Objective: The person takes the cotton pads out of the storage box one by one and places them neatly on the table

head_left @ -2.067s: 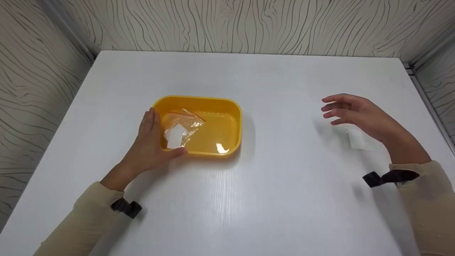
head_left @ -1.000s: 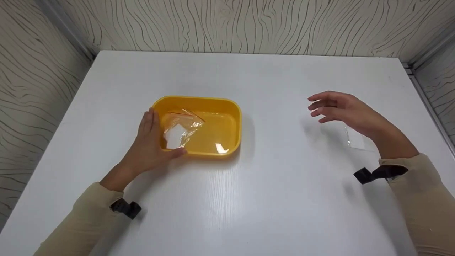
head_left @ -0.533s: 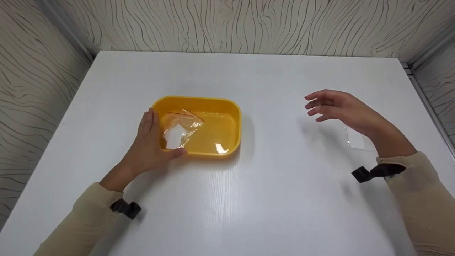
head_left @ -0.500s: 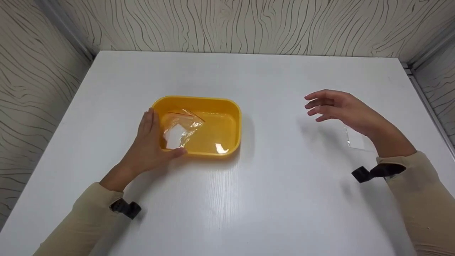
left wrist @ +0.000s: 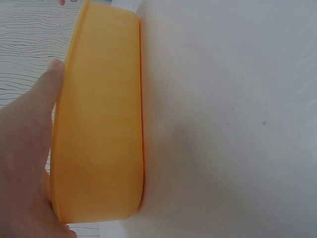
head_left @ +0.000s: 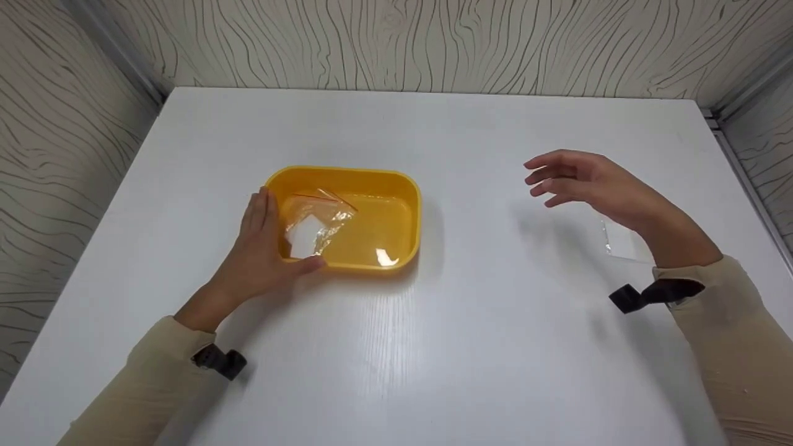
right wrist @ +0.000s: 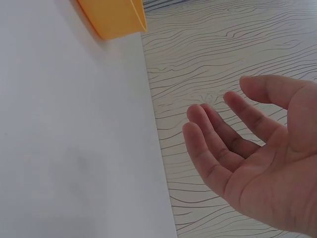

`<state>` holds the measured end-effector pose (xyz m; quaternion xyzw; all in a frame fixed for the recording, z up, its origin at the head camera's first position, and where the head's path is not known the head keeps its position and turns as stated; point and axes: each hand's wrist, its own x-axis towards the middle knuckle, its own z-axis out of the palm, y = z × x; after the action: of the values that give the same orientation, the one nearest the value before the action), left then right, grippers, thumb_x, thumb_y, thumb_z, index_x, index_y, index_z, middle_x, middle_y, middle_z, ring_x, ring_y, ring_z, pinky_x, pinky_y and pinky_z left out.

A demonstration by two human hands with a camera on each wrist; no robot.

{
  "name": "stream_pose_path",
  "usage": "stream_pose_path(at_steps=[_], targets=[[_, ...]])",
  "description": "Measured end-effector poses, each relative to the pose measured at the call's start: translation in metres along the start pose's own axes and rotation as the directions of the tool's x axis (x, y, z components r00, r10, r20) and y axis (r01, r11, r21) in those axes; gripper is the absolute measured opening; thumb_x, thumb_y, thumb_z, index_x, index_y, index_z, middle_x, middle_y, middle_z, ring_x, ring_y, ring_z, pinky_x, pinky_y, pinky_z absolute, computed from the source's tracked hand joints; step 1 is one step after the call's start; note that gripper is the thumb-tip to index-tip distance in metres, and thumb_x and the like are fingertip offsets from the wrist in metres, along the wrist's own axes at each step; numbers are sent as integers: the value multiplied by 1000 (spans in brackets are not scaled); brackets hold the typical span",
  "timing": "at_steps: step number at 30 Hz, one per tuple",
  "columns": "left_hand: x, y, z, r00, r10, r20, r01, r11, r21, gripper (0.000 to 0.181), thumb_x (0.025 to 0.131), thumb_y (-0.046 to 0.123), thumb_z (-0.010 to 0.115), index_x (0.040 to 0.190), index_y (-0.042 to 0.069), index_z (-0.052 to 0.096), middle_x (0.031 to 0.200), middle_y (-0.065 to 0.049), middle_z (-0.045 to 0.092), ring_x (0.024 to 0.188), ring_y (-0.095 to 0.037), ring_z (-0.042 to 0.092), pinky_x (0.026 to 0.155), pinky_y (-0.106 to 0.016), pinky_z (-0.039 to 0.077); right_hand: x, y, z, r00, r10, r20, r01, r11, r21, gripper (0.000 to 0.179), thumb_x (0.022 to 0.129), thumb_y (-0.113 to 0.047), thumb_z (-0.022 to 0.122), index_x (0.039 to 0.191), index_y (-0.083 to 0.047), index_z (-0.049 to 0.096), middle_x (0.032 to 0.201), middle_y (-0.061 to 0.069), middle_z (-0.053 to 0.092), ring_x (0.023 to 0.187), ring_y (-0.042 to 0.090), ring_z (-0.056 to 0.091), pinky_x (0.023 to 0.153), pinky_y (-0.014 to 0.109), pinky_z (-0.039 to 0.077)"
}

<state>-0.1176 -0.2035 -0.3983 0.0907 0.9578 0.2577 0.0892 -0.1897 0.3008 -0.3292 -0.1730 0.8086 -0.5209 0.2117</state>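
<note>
Tray (head_left: 375, 226), long axis left-to-right, left hand (head_left: 257, 251) around its left end, right hand (head_left: 595, 184) relaxed midair.

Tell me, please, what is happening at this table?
A person's left hand holds the left end of a yellow box on a white table; clear plastic and a white piece lie inside it. The right hand hovers, fingers loosely bent, holding nothing. A clear packet lies on the table, partly hidden behind that hand.
</note>
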Motion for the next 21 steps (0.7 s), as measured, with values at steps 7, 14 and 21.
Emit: stream_pose_path(at_steps=[7,14,21], targets=[[1,0,0,1000,4,2,-4,1000,3,136,81,73,69,158,-4,-13,166,-22,-19,154,-36,-16,123,-57,10,2,-7,1,1000,-10,9,10,1000,-5,36,106,-16,56,141,-9,56,130,7,63,115,21,65,93,29,55],[2,-1,-1,1000,0,9,0,1000,3,137,81,74,69,157,-4,-14,166,-20,-22,154,-35,-17,123,-57,9,4,-15,2,999,-44,30,44,999,0,36,107,-14,54,142,-10,56,129,6,64,115,21,65,93,29,55],[1,0,-1,1000,-4,10,4,1000,-15,137,80,73,70,158,-4,-12,166,-22,-19,154,-36,-16,122,-59,12,8,-21,6,998,-42,43,41,999,21,36,106,-14,55,142,-10,56,130,7,63,116,22,64,93,30,55]])
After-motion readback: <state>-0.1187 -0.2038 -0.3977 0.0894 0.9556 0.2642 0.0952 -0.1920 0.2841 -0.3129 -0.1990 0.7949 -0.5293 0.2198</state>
